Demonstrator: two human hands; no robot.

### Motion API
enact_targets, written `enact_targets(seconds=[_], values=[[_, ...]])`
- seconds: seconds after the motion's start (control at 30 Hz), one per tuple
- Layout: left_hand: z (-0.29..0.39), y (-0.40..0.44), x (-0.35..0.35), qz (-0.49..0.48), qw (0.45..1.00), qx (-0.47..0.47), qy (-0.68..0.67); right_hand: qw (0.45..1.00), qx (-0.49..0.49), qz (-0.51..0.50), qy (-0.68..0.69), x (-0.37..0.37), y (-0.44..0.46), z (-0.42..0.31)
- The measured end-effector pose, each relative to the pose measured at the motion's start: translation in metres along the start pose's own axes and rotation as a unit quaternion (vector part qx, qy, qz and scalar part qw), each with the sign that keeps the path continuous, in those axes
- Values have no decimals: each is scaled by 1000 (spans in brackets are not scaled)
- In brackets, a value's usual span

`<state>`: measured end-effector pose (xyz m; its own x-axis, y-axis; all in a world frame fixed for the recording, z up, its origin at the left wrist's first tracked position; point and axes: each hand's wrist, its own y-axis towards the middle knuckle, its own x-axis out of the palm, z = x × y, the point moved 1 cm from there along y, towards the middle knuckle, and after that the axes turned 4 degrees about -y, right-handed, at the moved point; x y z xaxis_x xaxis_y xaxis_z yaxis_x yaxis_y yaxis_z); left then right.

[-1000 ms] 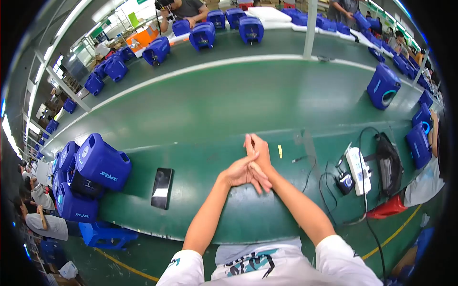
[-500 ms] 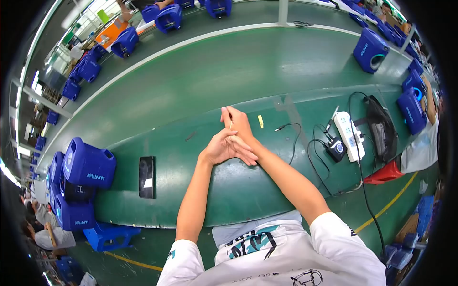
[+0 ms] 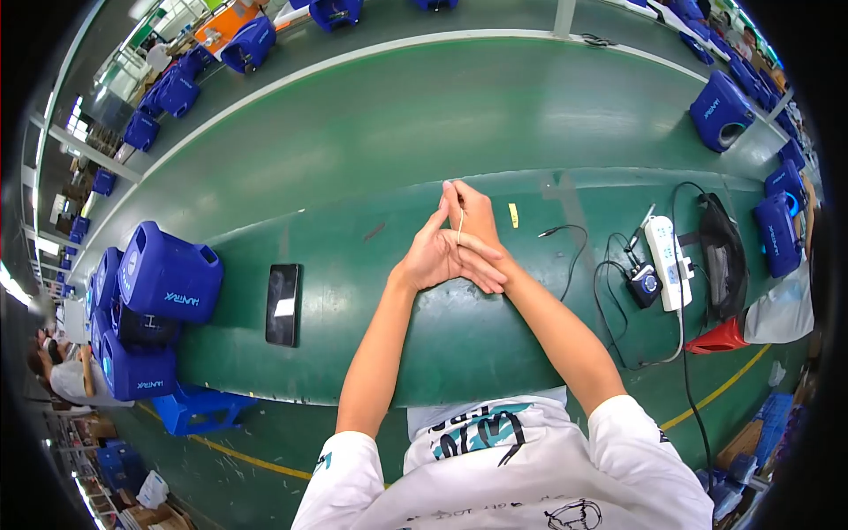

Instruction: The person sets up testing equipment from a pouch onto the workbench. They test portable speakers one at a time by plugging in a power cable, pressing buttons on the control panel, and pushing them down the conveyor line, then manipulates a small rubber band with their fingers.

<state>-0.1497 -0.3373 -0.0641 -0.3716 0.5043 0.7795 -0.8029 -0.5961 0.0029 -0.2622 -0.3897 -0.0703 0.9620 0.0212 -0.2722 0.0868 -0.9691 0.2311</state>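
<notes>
Over the green table (image 3: 336, 371), my left hand (image 3: 449, 256) is turned palm up, its fingers apart and lying across my right wrist. A thin pale string (image 3: 460, 221) runs from the fingertips of my right hand (image 3: 474, 212) down to my left palm. My right hand is closed, thumb and fingers pinched on the string's upper end. Just right of my hands lies a small yellow strip (image 3: 513, 215). A black phone (image 3: 283, 305) rests to the left.
Blue speakers (image 3: 170, 274) are stacked at the left above a blue stool (image 3: 199, 409). At right are a white power strip (image 3: 669, 263), a black adapter (image 3: 645, 285), cables and a black bag (image 3: 723, 256). One speaker (image 3: 721, 112) stands at the upper right.
The view has shifted, so the far bench shows less. My left thumb has lifted away from the palm, and more of the string shows between my hands.
</notes>
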Motion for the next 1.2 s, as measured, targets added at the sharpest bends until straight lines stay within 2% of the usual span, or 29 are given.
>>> enact_targets(seconds=[0.2, 0.37, 0.53, 0.73, 0.83, 0.9, 1.0, 1.2], values=[[5, -1, 7, 27, 1000, 1, 15, 1000, -18, 4, 18, 1, 2, 1], [14, -7, -4, 69, 994, 40, 71, 999, 8, -30, 22, -4, 1, 1], [16, -7, -4, 102, 990, 55, 75, 998, 31, -14, 44, -6, 1, 12], [25, -21, -13, 191, 965, 136, 116, 998, 7, -25, 52, -3, 2, 17], [28, -23, -10, 256, 941, 171, 142, 999, -8, -44, 11, -6, -2, 8], [23, -18, -20, 272, 928, 203, 153, 998, -29, -50, -13, -6, -2, 8], [20, -10, -21, 287, 913, 258, 134, 996, 10, -69, 59, -2, -2, 17], [12, 1, -33, 320, 872, 343, 139, 996, -11, -57, 73, -5, 0, 14]])
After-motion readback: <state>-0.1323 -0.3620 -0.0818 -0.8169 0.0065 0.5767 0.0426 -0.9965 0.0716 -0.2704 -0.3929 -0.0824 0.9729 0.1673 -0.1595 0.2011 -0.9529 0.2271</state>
